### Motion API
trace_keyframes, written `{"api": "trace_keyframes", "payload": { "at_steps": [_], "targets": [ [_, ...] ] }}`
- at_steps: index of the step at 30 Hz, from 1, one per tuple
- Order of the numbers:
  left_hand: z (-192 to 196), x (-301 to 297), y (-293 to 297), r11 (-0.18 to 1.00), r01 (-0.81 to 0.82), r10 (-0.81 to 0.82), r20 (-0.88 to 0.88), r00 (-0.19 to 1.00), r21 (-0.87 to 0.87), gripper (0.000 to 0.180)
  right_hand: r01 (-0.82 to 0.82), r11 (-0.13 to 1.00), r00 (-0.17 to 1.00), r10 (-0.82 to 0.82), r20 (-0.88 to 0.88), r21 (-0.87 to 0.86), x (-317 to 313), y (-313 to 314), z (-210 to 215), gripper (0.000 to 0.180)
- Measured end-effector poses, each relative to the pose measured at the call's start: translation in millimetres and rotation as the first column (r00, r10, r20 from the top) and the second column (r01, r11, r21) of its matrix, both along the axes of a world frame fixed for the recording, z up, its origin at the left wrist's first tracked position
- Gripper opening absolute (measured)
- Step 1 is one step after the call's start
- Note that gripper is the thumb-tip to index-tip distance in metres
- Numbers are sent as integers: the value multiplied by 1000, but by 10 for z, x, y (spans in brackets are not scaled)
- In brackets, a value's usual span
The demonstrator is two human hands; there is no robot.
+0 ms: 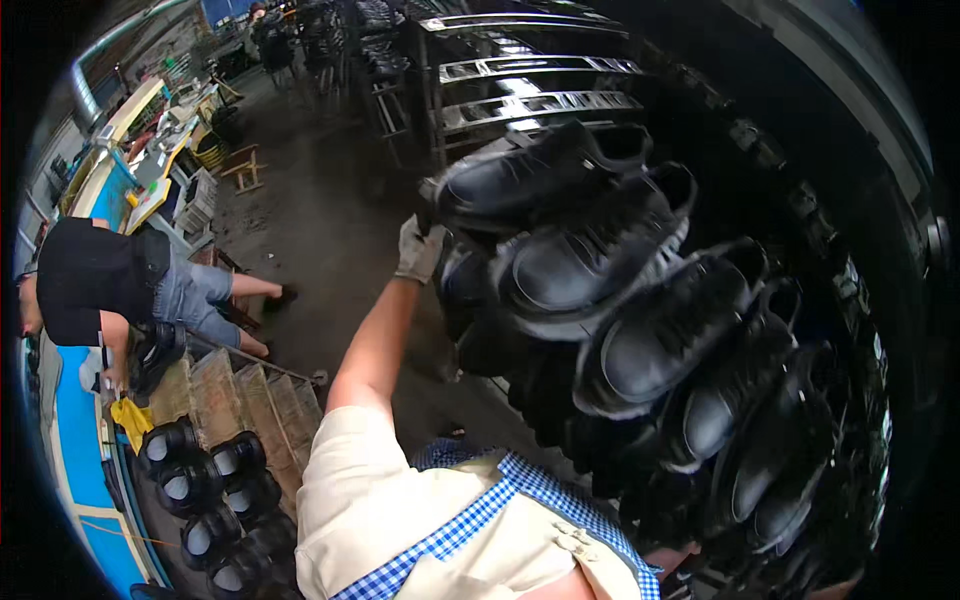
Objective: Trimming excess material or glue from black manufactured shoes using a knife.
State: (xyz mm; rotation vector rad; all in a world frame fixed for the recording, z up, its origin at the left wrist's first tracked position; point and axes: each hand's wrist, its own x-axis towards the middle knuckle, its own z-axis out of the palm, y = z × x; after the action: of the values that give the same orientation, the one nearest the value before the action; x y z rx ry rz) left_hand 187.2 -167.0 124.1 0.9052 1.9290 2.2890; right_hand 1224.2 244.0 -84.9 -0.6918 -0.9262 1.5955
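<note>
Though parts sink into shadow, the row of black shoes (pixel 655 350) reads clearly: laced, packed side by side to the wearer's right, toes angled toward the aisle. Presumably set this way to save space and leave each toe within reach. Metal rack (pixel 540 67) rises behind the row.

Gloved left hand (pixel 420 248) is raised at the row's far end, beside the top shoe's toe. Fingers look partly curled against a dark edge there; cannot tell whether they close on shoe or rack. The outstretched arm suggests steadying or reaching. Right hand: not made out, finger state unknown.

Farther out, left: more dark shoes (pixel 215 490) stand in rows near a blue bench (pixel 85 410), where a person in a black top (pixel 100 275) leans over, a yellow cloth (pixel 132 422) close by.
</note>
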Motion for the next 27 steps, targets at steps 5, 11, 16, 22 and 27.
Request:
{"api": "trace_keyframes", "payload": {
  "at_steps": [5,11,16,22,27],
  "targets": [
    [473,-382,-855,955,-297,276,336,900,11,23,-150,989,978,148,-145,-8,-4191,-1125,307,49],
    [-19,324,-1292,804,-595,332,819,468,14,55,-124,989,973,136,-189,78,-5687,-1716,1210,51],
    [-915,1017,-547,919,301,-388,713,585,253,45,-149,983,957,171,-234,112,-6771,-2000,1659,52],
    [-627,699,165,804,-258,-482,841,246,537,58,-31,902,979,-60,196,431,-7643,-2082,1699,56],
    [-427,311,299,869,-193,-352,845,402,455,68,-96,858,985,155,76,-505,-7408,-1725,273,27]
  ]
}}
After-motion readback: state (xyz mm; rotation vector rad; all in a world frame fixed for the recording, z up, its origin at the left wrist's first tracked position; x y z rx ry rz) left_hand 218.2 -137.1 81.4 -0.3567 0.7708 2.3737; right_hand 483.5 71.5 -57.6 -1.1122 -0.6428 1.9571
